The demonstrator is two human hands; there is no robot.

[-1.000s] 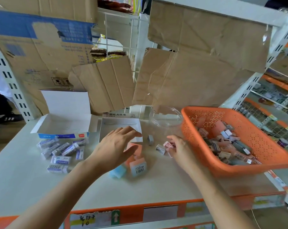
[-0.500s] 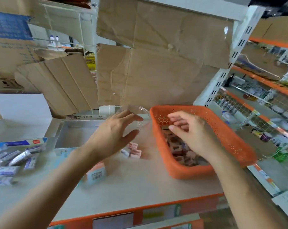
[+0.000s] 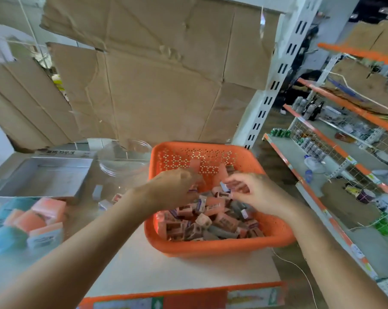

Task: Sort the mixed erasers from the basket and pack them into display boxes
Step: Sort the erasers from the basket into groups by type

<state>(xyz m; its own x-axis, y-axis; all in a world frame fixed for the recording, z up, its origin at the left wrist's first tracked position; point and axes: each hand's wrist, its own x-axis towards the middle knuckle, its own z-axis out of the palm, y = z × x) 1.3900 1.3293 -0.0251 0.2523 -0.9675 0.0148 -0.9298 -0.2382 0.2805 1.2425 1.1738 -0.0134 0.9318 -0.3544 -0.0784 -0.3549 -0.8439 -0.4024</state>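
At the far left, on the bench (image 3: 166, 270), lies a blurred pile of big pink and blue erasers (image 3: 30, 221). It sits lower in the view than half a second ago, because the head has turned right and the white box with the small white erasers has left the view. Behind the pile is an open grey box (image 3: 43, 181), and next to it a clear lid (image 3: 121, 161). Three loose erasers (image 3: 105, 205) lie on the bench between the box and the basket (image 3: 210, 248).

The left hand (image 3: 173, 186) hovered open over the bench by the lid half a second ago. It now reaches over the basket rim, fingers curled down onto the mixed erasers (image 3: 210, 219). Blur hides whether it holds one.

The right hand (image 3: 251, 192) was above the heap before. It is now down on the heap, near the left hand but not touching it. Thumb and forefinger pinch a small eraser (image 3: 224, 187). The basket stands at the right end of the bench.

Cardboard (image 3: 155, 85) hangs behind, and stocked shelves (image 3: 344, 152) stand to the right.
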